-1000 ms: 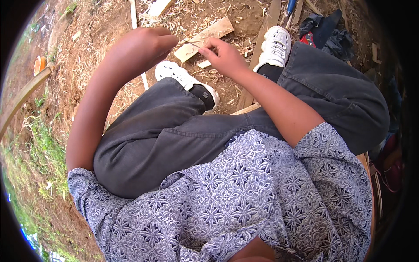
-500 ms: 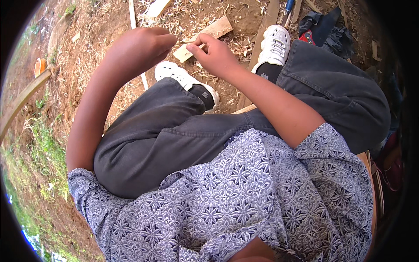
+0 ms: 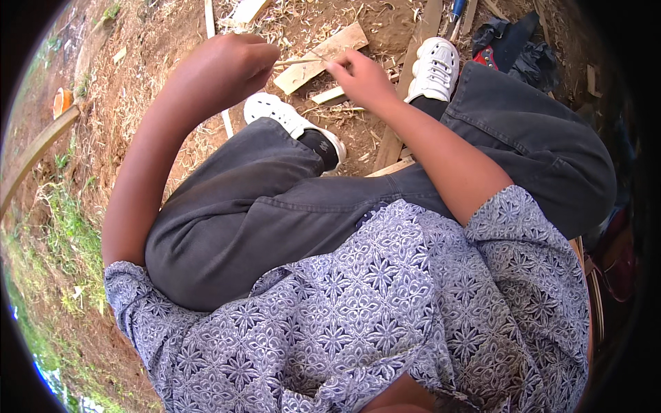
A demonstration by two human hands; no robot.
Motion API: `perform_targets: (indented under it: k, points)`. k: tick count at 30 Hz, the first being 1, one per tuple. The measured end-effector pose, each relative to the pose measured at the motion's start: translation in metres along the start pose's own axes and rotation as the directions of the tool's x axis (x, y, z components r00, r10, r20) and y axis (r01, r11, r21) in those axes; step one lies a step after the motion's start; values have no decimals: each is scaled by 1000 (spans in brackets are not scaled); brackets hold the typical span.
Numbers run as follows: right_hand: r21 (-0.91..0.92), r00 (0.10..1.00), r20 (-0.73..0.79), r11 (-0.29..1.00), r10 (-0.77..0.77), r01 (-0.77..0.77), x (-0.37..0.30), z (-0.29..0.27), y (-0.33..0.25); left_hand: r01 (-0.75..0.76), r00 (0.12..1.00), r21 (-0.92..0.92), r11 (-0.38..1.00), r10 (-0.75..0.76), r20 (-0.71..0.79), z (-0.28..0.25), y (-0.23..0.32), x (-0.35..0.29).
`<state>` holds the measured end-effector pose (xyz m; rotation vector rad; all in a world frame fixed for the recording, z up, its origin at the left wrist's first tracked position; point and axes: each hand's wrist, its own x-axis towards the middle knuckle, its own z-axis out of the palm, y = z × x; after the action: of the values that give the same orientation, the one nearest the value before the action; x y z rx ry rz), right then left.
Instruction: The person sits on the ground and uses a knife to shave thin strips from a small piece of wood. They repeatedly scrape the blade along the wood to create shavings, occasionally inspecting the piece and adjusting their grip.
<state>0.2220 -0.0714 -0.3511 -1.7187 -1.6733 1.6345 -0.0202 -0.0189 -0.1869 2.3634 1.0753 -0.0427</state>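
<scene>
My left hand (image 3: 242,63) is closed in a fist over the ground beyond my left shoe. A thin pale strip, like a sliver of wood (image 3: 296,62), sticks out of it toward my right hand (image 3: 363,81). The right thumb and fingertips are pinched together near the strip's far end. A fine dark line shows at those fingertips, too small to name. Beneath the hands lies a short flat board (image 3: 329,54), and a narrower wood piece (image 3: 332,95) lies partly under my right hand. The left fingers are mostly hidden behind the fist.
My white shoes (image 3: 435,69) stand on brown soil strewn with wood shavings. A long plank (image 3: 412,72) runs beside the right shoe. Farther off are a blue-handled tool (image 3: 457,9) and black plastic (image 3: 537,62). At left are a curved wooden piece (image 3: 41,150) and an orange object (image 3: 62,103).
My right hand has moved right, away from the left, widening the gap between them. The pale strip and the narrower wood piece now show. My left hand has risen slightly.
</scene>
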Motion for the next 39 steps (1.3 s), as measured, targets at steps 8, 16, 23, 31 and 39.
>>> perform_targets:
  k: [8,16,23,31,39]
  points:
    - [-8,986,165,1000,1,0,-8,-2,-39,-4,1000,-6,1000,4,7,0,-2,-3]
    - [-127,997,4,989,80,-79,1,-6,35,-46,999,6,999,46,-15,0,-2,4]
    - [207,992,123,978,-5,-21,-9,6,-41,-15,1000,-3,1000,15,-9,-1,-1,1]
    - [-162,996,68,986,60,-49,-2,-6,-2,14,1000,9,1000,-14,15,-3,-2,4]
    - [-34,999,29,999,32,-31,2,-2,9,-13,1000,-7,1000,13,28,-3,1,3]
